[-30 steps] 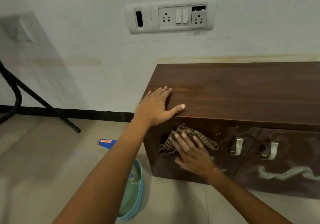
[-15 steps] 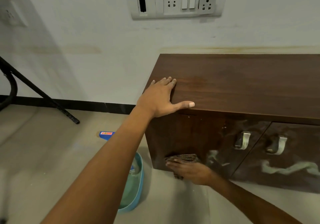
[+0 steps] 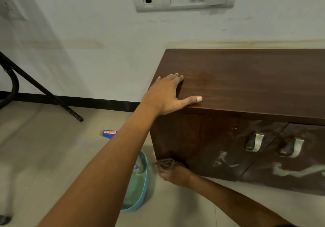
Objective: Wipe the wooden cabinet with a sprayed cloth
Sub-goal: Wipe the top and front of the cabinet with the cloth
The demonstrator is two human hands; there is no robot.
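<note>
The dark wooden cabinet (image 3: 246, 82) stands against the white wall on the right. My left hand (image 3: 167, 94) lies flat on the near left corner of its top, fingers spread. My right hand (image 3: 175, 175) presses a brown checked cloth (image 3: 166, 163) against the bottom left corner of the cabinet's left door, close to the floor. The hand and cloth are blurred. White smears (image 3: 223, 159) streak the lower parts of both doors.
Two metal handles (image 3: 255, 141) sit on the doors. A teal basin (image 3: 139, 182) with a bottle in it stands on the floor left of the cabinet, partly behind my left arm. A blue box (image 3: 110, 133) lies near the skirting. A black stand leg (image 3: 44, 91) slants at left.
My right hand has carried the cloth from the upper middle of the left door down to its bottom left corner. My left hand stayed on the cabinet top. The view moved closer.
</note>
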